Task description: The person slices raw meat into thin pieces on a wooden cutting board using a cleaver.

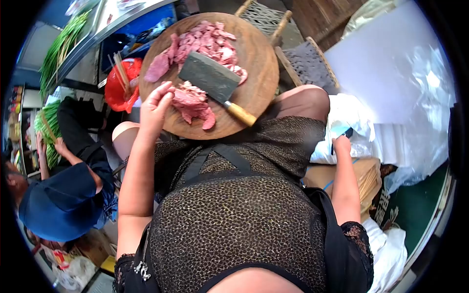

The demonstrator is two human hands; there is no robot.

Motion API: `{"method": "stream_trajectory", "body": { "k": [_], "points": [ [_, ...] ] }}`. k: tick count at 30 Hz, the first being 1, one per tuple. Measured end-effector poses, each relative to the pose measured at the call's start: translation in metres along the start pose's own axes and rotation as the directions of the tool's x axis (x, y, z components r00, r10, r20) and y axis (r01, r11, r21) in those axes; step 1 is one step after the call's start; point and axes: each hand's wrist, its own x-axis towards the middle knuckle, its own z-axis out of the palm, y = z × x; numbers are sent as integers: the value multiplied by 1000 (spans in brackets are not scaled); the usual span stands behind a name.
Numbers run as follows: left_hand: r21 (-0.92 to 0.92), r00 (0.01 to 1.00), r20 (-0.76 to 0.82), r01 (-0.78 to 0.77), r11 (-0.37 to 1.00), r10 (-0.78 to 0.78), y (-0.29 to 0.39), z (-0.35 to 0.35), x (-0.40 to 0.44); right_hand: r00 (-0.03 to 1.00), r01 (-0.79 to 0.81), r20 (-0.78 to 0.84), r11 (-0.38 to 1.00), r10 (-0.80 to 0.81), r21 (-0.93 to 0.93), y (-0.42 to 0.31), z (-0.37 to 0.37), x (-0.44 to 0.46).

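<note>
My left hand (157,105) is raised at the near left edge of the round wooden chopping board (259,63), its fingers and thumb drawn together. Whether it pinches anything is too small to see. Just beside it lies a chunk of raw meat (191,105). A cleaver (210,77) rests flat on the board, untouched, its wooden handle pointing toward me. Behind the blade is a heap of cut meat pieces (207,41). Off to the right, my right hand (341,143) is closed round a small dark object (347,133) above white plastic bags (344,117); its kind is unclear.
A red plastic bag (117,90) with thin wooden sticks (121,73) hangs left of the board. Woven stools (308,63) stand beyond it. A cardboard box (364,178) sits at right. Another person in a blue cap (61,205) handles green stalks (46,124) at left.
</note>
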Motion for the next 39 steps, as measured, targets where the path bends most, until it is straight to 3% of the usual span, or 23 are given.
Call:
{"method": "stream_trajectory", "body": {
  "k": [1, 2, 3, 5, 6, 7, 9, 10, 12, 13, 14, 15, 17, 20, 24, 25, 27, 28, 33, 35, 36, 37, 39],
  "points": [
    [122, 996, -7, -90, 988, 92, -9, 7, -1, 998, 52, 42, 999, -52, 16, 3, -10, 5],
    [395, 987, 28, -154, 906, 156, -15, 11, -2, 985, 89, 155, 995, -80, -47, 12, -32, 15],
    [653, 947, 155, -312, 690, 281, 13, -20, -1, 952, 301, -56, 954, -301, -10, -24, -19, 6],
    [774, 921, 295, -387, 501, 255, 21, 3, 2, 899, 327, -347, 937, -267, 125, -48, -103, -16],
    [805, 919, 337, -393, 444, 203, 13, 10, 5, 870, 348, -419, 926, -259, 148, -80, -162, -62],
    [815, 914, 368, -406, 415, 172, 8, 13, 9, 708, 587, -629, 764, -322, 270, -101, -183, -81],
    [868, 938, 316, -347, 356, 144, -3, 17, 19, 660, 735, -606, 551, -444, 396, -170, -221, -147],
    [869, 938, 313, -345, 355, 148, 4, 21, 19, 573, 818, -589, 368, -569, 442, -202, -218, -165],
    [914, 960, 263, -279, 296, 91, 25, 23, 16, 509, 823, -354, 324, -785, 467, -260, -201, -213],
    [915, 963, 255, -270, 298, 89, 27, 20, 14, 348, 935, -433, 273, -832, 228, -285, -170, -220],
    [918, 977, 212, -209, 336, 29, 29, 17, 13, 392, 920, -270, 364, -879, 148, -308, -157, -232],
    [918, 985, 169, -146, 369, -32, 29, 13, 11, 306, 952, -276, 287, -911, 110, -322, -132, -228],
    [880, 990, 142, -127, 457, 3, 12, -3, 3, 208, 978, -472, 180, -857, 105, -339, -95, -220],
    [791, 925, 323, -381, 479, 202, 3, -17, -6, 237, 959, -420, 142, -876, 245, -333, -123, -222],
    [834, 913, 392, -404, 376, 114, 13, -16, 8, 454, 744, -313, 162, -834, 648, -303, -176, -245],
    [832, 913, 391, -405, 379, 117, 12, -15, 10, 454, 747, -313, 165, -834, 644, -296, -176, -242],
    [846, 865, 437, -488, 215, 247, 10, -12, 14, 482, 633, -328, 64, -812, 772, -280, -176, -238],
    [870, 874, 440, -472, 144, 207, 10, -11, 14, 465, 650, -372, 24, -803, 760, -275, -177, -238],
    [849, 846, 489, -517, 105, 215, 16, 24, -3, 379, 628, -452, -134, -808, 767, -284, -176, -226],
    [893, 882, 400, -436, 111, 247, 0, 32, 5, 547, 306, 34, 238, -836, 922, -285, -190, -237],
    [893, 882, 402, -437, 107, 248, -2, 32, 11, 513, 435, -82, 176, -855, 883, -291, -179, -231],
    [907, 897, 375, -407, 106, 232, -3, 32, 18, 512, 436, -85, 173, -855, 883, -293, -175, -226],
    [922, 912, 346, -374, 100, 221, -3, 28, 33, 509, 379, 81, 308, -857, 873, -294, -173, -219]
  ]
}}
